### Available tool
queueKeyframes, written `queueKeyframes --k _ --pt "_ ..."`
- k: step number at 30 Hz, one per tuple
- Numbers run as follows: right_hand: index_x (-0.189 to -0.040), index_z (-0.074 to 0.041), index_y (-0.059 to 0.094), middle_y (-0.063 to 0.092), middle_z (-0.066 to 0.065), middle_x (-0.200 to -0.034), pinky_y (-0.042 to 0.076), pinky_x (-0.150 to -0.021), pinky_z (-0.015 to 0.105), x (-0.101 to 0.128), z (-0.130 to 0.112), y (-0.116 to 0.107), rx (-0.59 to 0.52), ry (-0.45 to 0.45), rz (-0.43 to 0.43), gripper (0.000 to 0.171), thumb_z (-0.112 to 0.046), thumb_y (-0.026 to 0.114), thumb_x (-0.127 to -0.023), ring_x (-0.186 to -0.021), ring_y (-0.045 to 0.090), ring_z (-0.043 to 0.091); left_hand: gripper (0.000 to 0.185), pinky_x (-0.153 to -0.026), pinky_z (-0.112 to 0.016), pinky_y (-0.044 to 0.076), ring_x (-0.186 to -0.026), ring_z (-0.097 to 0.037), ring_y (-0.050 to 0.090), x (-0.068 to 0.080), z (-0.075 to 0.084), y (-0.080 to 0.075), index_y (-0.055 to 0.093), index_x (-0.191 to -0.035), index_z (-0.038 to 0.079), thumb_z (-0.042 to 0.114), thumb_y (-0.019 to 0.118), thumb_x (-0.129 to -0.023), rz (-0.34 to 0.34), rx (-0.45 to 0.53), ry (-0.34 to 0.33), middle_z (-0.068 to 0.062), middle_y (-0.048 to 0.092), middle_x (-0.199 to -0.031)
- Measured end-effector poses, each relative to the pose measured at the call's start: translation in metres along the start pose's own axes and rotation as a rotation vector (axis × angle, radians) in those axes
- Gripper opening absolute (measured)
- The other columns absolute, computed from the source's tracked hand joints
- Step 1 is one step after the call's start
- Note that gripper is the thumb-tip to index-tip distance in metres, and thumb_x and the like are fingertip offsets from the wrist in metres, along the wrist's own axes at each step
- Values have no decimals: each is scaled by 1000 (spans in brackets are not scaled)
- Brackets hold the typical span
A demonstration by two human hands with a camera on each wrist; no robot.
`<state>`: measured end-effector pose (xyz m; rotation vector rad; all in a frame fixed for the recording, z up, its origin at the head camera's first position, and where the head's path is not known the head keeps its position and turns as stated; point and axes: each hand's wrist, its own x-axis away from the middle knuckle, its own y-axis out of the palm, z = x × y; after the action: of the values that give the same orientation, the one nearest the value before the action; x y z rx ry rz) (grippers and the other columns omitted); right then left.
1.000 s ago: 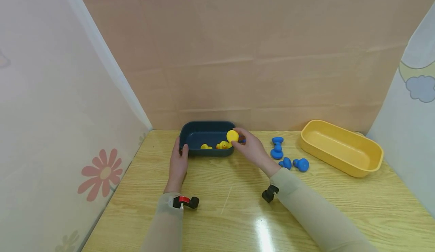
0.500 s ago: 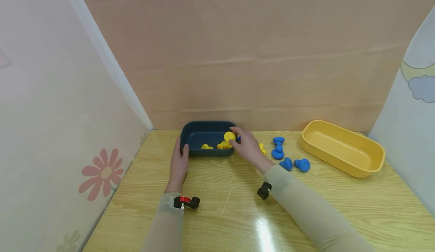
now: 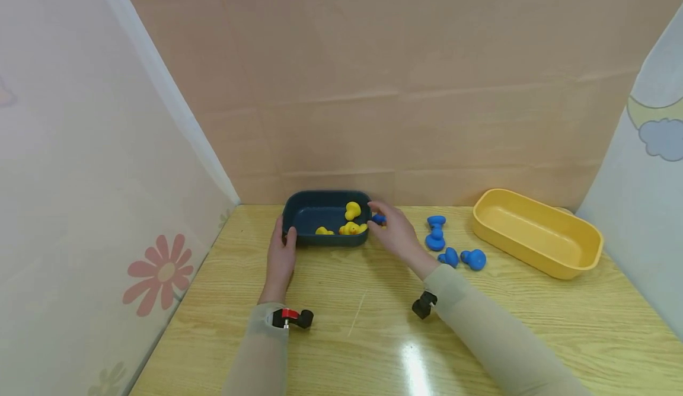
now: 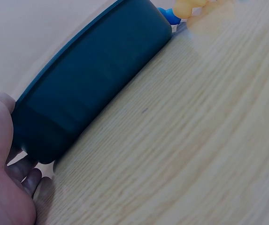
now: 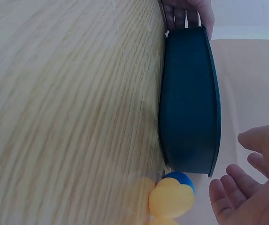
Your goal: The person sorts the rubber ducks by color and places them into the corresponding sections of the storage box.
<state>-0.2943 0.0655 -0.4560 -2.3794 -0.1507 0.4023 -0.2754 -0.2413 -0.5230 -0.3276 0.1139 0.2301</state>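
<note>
A dark blue tray (image 3: 325, 239) stands at the back of the wooden table with three yellow ducks (image 3: 352, 210) inside. My left hand (image 3: 283, 236) grips the tray's left end, thumb on the front wall. My right hand (image 3: 381, 214) hovers just right of the tray, fingers spread and empty. In the right wrist view a yellow duck (image 5: 171, 199) and a blue duck (image 5: 180, 178) lie on the table under that hand (image 5: 247, 183), beside the tray (image 5: 190, 103). The left wrist view shows the tray's wall (image 4: 92, 89) against my palm (image 4: 3, 173).
Several blue ducks (image 3: 434, 240) lie on the table right of my right hand. A yellow tray (image 3: 581, 262) with nothing in it stands at the back right. Cardboard closes the back, cloth screens the sides.
My right hand held a yellow duck over the tray's right end; the duck now lies inside, and the hand has drawn back slightly to the right, empty. The left hand has stayed put.
</note>
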Motion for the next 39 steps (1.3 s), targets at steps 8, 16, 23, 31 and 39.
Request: queueKeyframes --k 8,16,23,31,39 --pt "-159 -3 56 62 22 -150 53 -109 57 10 14 -22 -26 -8 -6 52 -13 71 -110 -134 60 43 69 -131 -54 29 -165 -36 26 1 2 0 19 -178 13 38 47 -120 9 -2 -6 -12 20 -182" --pt "-160 -3 54 59 22 -151 53 -109 60 25 27 -44 -1 0 4 55 -14 72 -109 -134 58 43 69 -132 -53 28 -165 -35 25 1 4 0 19 -178 13 37 47 -121 7 0 -11 -11 20 -182" --pt "-161 -4 53 56 23 -155 54 -107 59 36 42 -56 36 23 -15 59 -18 74 -108 -135 57 45 67 -131 -56 28 -165 -38 25 0 3 0 19 -178 13 31 48 -121 14 -15 -4 -14 21 -182" --pt "-161 -1 53 54 26 -157 56 -104 60 40 58 -58 102 17 -36 62 -18 78 -105 -136 57 46 67 -132 -55 27 -165 -37 25 0 2 -1 19 -179 15 34 47 -121 14 -28 -4 -14 21 -182" --pt "-161 0 52 50 28 -160 54 -106 64 42 64 -57 105 30 -65 66 -19 80 -104 -139 55 49 68 -132 -54 26 -165 -36 25 0 1 0 20 -178 11 35 48 -120 15 -4 4 -14 22 -182"
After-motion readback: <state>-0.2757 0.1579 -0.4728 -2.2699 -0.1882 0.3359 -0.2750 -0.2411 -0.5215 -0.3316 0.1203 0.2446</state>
